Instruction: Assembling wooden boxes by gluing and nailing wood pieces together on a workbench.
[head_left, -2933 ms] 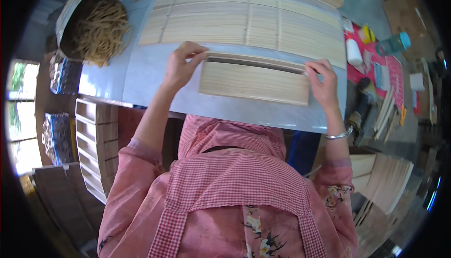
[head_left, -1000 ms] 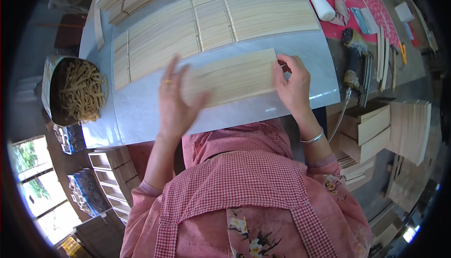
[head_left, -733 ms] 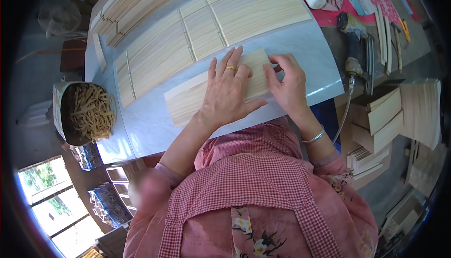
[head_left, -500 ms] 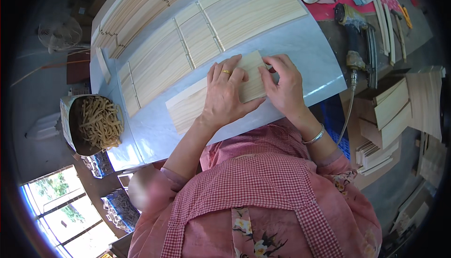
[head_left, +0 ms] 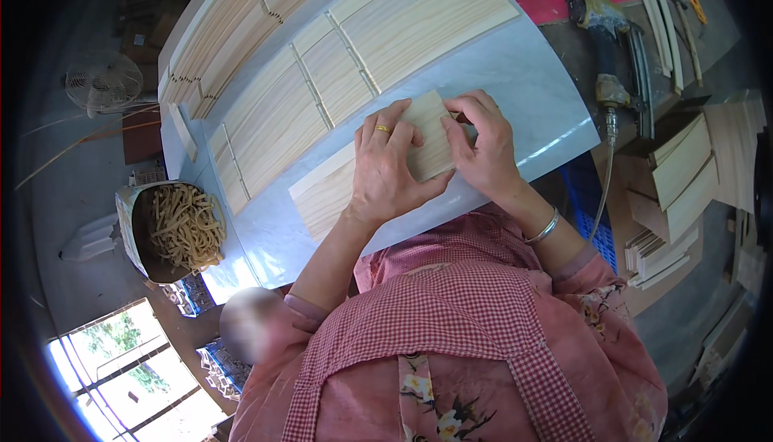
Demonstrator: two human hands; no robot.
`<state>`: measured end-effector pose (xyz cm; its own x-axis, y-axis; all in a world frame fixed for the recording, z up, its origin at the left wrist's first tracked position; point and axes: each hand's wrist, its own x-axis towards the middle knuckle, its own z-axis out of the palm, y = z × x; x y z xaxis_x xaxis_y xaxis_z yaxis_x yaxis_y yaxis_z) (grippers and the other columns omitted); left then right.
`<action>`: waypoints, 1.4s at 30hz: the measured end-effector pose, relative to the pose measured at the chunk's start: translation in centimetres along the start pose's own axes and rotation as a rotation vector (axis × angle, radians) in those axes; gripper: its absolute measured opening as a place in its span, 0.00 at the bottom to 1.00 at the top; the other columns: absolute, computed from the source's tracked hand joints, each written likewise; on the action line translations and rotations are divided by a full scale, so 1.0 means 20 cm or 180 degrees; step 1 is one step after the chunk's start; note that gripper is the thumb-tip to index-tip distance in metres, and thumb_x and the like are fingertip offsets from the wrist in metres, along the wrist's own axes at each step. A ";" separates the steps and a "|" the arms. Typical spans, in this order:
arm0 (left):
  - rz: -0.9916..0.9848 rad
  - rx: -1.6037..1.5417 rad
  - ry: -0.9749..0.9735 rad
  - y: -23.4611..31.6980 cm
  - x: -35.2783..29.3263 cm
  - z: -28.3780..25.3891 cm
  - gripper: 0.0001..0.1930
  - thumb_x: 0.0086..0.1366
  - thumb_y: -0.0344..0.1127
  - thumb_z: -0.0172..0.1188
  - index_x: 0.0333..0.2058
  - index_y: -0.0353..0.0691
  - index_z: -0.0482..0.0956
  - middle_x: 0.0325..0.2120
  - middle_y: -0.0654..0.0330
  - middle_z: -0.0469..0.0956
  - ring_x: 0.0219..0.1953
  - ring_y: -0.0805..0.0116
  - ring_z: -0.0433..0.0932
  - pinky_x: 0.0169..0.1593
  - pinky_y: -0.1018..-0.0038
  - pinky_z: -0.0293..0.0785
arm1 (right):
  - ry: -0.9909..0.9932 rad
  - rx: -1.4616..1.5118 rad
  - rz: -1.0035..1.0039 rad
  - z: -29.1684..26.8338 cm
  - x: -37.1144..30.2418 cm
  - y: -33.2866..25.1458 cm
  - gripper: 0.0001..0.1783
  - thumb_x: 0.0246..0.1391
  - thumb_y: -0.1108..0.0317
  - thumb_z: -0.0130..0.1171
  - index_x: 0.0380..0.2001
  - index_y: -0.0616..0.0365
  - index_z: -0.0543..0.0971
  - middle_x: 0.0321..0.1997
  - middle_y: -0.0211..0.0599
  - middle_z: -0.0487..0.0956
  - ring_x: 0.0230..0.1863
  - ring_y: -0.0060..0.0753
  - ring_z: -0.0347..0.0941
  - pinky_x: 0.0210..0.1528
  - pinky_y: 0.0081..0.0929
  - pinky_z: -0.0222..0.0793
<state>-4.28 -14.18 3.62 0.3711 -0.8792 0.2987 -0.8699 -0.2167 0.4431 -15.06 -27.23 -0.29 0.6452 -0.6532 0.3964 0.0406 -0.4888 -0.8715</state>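
A pale wooden board [head_left: 432, 146] lies at a slant on the glossy light table [head_left: 555, 108], close to its near edge. My left hand [head_left: 390, 156], with a ring on one finger, spans the board, thumb at the near side and fingers bent over toward the far side. At the board's right end, my right hand [head_left: 485, 140] has thumb and forefinger pinched together on the edge. Whether anything small sits between those fingertips is hidden. Just beyond the hands, flat grooved wooden panels [head_left: 419, 23] rest side by side on the tabletop.
Stacked wooden slats [head_left: 229, 39] stand at the far left. Beside the table's left edge, a container [head_left: 133, 241] holds curly tan strips. A nail gun [head_left: 600, 47] with an air hose [head_left: 605, 176] lies at right, above stacked boards [head_left: 684, 176]. A fan [head_left: 103, 84] stands at left.
The view has shifted slightly, so the surroundings sit a little differently in the picture. Both hands stay on the board with nearly the same grip.
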 end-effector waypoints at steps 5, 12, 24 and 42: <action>-0.0019 -0.0014 -0.0067 0.01 0.02 0.00 0.28 0.36 0.40 0.79 0.31 0.43 0.68 0.53 0.48 0.72 0.52 0.50 0.70 0.57 0.57 0.65 | -0.0032 0.0163 0.0106 -0.07 -0.05 0.00 0.12 0.50 0.80 0.59 0.40 0.62 0.77 0.35 0.38 0.75 0.32 0.36 0.70 0.37 0.30 0.69; 0.0008 0.0005 -0.0102 -0.01 0.03 0.00 0.27 0.39 0.44 0.77 0.31 0.43 0.68 0.52 0.48 0.71 0.50 0.51 0.68 0.55 0.58 0.64 | -0.0477 -0.0406 0.0001 -0.25 -0.15 -0.08 0.10 0.50 0.81 0.59 0.37 0.62 0.79 0.33 0.37 0.76 0.30 0.35 0.70 0.34 0.28 0.68; -0.0044 0.0019 -0.0154 0.00 0.02 -0.01 0.27 0.39 0.44 0.77 0.31 0.43 0.68 0.52 0.47 0.70 0.50 0.50 0.68 0.55 0.58 0.64 | -0.1618 -0.1343 -0.0184 -0.33 0.00 -0.13 0.06 0.46 0.75 0.61 0.19 0.58 0.75 0.26 0.35 0.73 0.26 0.39 0.70 0.31 0.35 0.67; -0.0022 0.0153 -0.0131 0.01 0.01 0.01 0.36 0.39 0.47 0.75 0.49 0.40 0.77 0.55 0.45 0.70 0.52 0.49 0.69 0.56 0.56 0.65 | -0.0592 -0.0252 0.0042 -0.12 0.02 -0.02 0.17 0.53 0.79 0.58 0.47 0.65 0.78 0.42 0.42 0.77 0.35 0.40 0.72 0.39 0.31 0.71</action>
<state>-4.31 -14.52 3.63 0.3644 -0.8942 0.2602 -0.8823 -0.2421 0.4036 -16.59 -28.63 0.96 0.7754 -0.5452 0.3184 -0.0242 -0.5296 -0.8479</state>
